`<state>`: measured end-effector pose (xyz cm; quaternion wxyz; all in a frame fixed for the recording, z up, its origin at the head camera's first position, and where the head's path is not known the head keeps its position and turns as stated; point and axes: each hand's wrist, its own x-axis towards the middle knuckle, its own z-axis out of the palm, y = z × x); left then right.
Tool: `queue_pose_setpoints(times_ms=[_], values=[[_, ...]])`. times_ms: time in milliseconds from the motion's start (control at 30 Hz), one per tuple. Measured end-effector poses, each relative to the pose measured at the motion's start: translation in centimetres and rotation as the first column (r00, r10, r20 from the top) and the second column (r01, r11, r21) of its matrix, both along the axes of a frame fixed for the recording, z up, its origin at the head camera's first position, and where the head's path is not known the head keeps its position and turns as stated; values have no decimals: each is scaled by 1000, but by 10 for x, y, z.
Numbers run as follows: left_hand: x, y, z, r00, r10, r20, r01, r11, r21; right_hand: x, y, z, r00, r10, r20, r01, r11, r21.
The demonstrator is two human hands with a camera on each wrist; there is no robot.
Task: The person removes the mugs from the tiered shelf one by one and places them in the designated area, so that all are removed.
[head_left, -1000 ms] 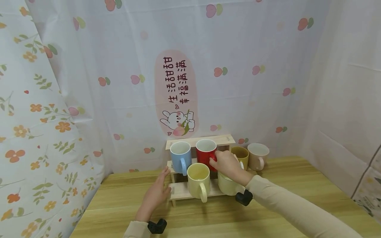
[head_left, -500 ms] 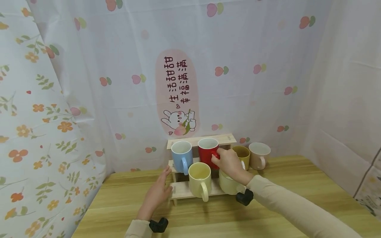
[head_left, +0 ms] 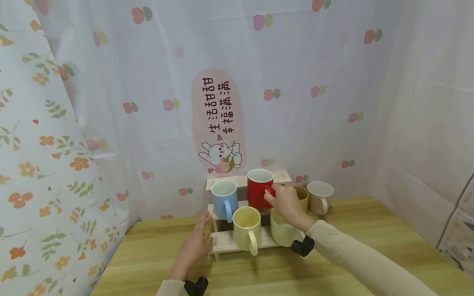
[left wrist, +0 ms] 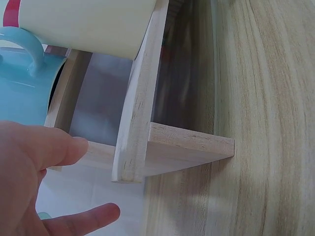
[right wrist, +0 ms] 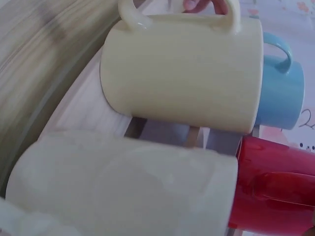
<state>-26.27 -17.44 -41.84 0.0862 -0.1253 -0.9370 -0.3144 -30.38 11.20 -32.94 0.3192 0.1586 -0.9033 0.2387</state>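
My right hand [head_left: 290, 205] grips the handle of a red mug [head_left: 259, 190] with a white inside, held upright over the middle tier of a small wooden step rack [head_left: 224, 243]. My left hand [head_left: 193, 246] is at the rack's left end, fingers extended and holding nothing. In the left wrist view its thumb [left wrist: 64, 150] overlaps the rack's side frame. A light blue mug [head_left: 224, 201] stands left of the red one. On the lower tier are a pale yellow mug [head_left: 243, 237] and a cream mug [head_left: 282, 233], partly behind my right wrist.
Right of the rack, a mustard mug [head_left: 304, 198], partly hidden by my right hand, and a beige-pink mug [head_left: 317, 201] stand on the wooden table [head_left: 355, 238]. A patterned curtain [head_left: 296, 61] hangs close behind the rack.
My right hand has lifted the red mug, so its rim is now clearly higher than the blue mug's. My left hand has stayed by the rack's left end.
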Motion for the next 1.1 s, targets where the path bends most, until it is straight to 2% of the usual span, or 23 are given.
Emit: queue_pose_setpoints(times_ms=[267, 333, 433, 733, 933, 1100], values=[[-4, 3, 0, 999, -12, -35, 12, 1000, -4, 1, 15, 9, 991, -12, -135, 19, 998, 56], [-4, 2, 0, 999, -16, -39, 16, 1000, 3, 2, 19, 11, 989, -21, -147, 29, 998, 59], [-3, 2, -1, 1000, -7, -24, 8, 1000, 14, 3, 25, 12, 989, -18, -147, 26, 998, 50], [-2, 0, -5, 999, -12, -44, 12, 1000, 9, 7, 53, 4, 991, -29, -128, 30, 1000, 5], [-4, 0, -5, 999, -13, -33, 13, 1000, 3, 9, 79, 1, 983, -102, -155, 108, 994, 30], [-3, -2, -4, 1000, -7, -12, 7, 1000, -9, 17, 101, -2, 986, -147, -74, 145, 989, -27]])
